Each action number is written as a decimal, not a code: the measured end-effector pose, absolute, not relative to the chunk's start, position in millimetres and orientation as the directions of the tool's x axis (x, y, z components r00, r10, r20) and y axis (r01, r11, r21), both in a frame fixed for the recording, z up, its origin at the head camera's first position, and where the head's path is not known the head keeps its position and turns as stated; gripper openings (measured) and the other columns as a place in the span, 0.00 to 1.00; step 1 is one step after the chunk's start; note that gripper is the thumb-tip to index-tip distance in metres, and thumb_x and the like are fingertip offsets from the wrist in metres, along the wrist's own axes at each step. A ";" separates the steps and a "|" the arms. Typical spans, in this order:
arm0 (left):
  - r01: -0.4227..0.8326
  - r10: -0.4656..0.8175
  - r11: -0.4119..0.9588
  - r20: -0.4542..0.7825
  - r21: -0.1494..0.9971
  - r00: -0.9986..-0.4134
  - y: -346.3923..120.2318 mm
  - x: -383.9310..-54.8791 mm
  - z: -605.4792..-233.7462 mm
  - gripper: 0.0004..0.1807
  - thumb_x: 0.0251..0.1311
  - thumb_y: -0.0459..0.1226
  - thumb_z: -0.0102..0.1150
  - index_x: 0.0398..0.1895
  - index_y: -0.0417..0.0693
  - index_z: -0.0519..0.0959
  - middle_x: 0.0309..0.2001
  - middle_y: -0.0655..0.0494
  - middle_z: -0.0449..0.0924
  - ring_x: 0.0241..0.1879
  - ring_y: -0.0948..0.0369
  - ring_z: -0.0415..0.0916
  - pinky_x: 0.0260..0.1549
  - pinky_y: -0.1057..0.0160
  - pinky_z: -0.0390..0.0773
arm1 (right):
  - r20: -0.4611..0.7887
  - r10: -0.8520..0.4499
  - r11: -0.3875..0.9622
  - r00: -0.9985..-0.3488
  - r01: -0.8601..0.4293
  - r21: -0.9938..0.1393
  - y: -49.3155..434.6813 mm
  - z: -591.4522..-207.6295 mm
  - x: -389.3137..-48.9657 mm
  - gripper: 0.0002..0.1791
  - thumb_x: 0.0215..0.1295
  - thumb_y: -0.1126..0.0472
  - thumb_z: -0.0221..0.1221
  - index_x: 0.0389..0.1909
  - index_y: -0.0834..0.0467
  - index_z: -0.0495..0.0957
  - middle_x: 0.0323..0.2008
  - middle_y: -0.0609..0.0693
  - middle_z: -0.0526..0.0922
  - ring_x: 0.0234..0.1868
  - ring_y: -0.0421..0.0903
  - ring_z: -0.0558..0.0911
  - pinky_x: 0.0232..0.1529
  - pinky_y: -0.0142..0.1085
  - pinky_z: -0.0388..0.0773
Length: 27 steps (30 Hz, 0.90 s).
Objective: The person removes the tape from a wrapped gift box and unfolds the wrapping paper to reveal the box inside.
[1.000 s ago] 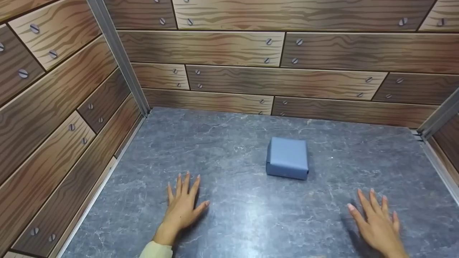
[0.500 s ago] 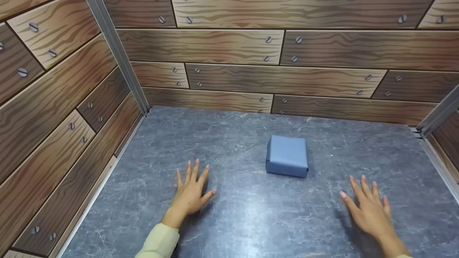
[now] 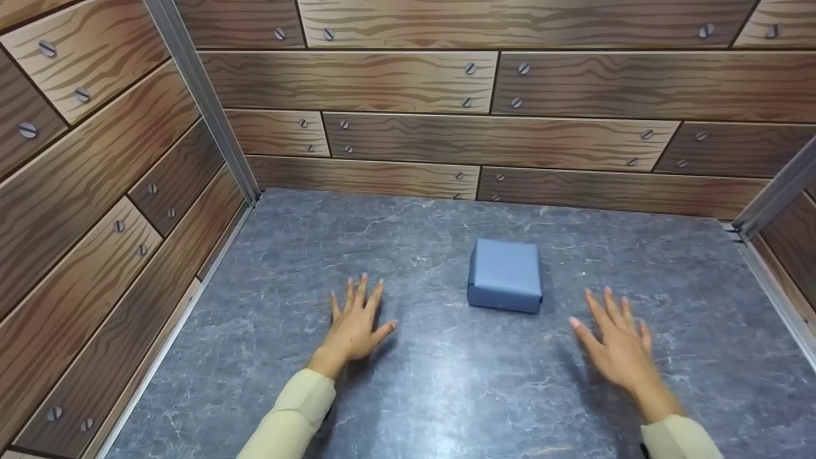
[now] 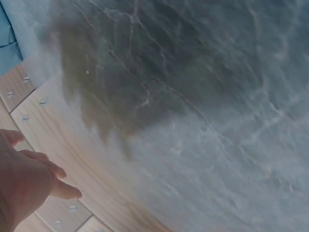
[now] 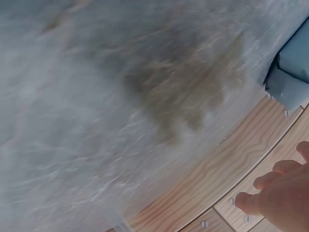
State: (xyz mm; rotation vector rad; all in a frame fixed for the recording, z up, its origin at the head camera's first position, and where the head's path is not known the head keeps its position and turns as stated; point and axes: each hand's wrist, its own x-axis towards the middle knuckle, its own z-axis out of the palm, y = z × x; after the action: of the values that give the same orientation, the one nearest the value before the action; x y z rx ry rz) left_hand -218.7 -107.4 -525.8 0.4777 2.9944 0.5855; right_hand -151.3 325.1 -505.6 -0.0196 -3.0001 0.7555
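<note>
A square box [image 3: 507,271] wrapped in plain blue paper lies on the grey marbled table, right of the middle in the head view. To its left, my left hand [image 3: 354,331] hovers over the surface with fingers spread and nothing in it. My right hand [image 3: 618,350] is on the other side, closer to the box, its fingers likewise spread and holding nothing. In the left wrist view a corner of the box [image 4: 7,41] shows at the upper left edge. The right wrist view has the folded end of the box [image 5: 292,72] at its right edge, above the fingers [image 5: 248,203].
Wood-plank printed panels stand behind the table [image 3: 408,408] and along its left side [image 3: 95,268]. Grey metal posts [image 3: 204,102] mark the corners. A pale strip [image 3: 153,363] runs along the table's left edge. Both hands cast soft reflections on the glossy top.
Both hands have moved forward over the table and inward toward the box. More of both sleeves shows. The box stays put; the head view has shifted slightly.
</note>
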 end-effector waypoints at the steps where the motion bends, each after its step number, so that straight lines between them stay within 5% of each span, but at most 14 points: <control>1: 0.280 0.303 0.880 0.000 0.383 -0.953 -107.1 -220.1 -526.7 0.44 0.65 0.59 0.50 0.78 0.54 0.48 0.78 0.41 0.37 0.76 0.39 0.34 0.69 0.28 0.36 | 0.037 0.018 0.878 -0.999 -0.002 -0.478 322.6 -505.5 -153.3 0.39 0.73 0.35 0.39 0.78 0.46 0.40 0.77 0.62 0.36 0.75 0.68 0.33 0.65 0.74 0.30; 27: 0.328 0.355 0.860 0.004 0.391 -0.935 -51.9 -237.0 -544.8 0.44 0.67 0.59 0.46 0.78 0.53 0.44 0.78 0.39 0.39 0.76 0.40 0.40 0.74 0.39 0.44 | -0.008 -0.005 0.873 -1.000 0.000 -0.488 288.9 -520.1 -183.4 0.42 0.70 0.31 0.39 0.78 0.47 0.43 0.77 0.63 0.41 0.76 0.68 0.41 0.68 0.71 0.34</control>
State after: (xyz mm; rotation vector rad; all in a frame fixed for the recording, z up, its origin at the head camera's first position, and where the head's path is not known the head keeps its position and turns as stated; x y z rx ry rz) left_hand -237.0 -51.9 -544.8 0.5453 2.9635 0.6051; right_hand -183.4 288.9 -520.1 0.0046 -3.0490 0.7949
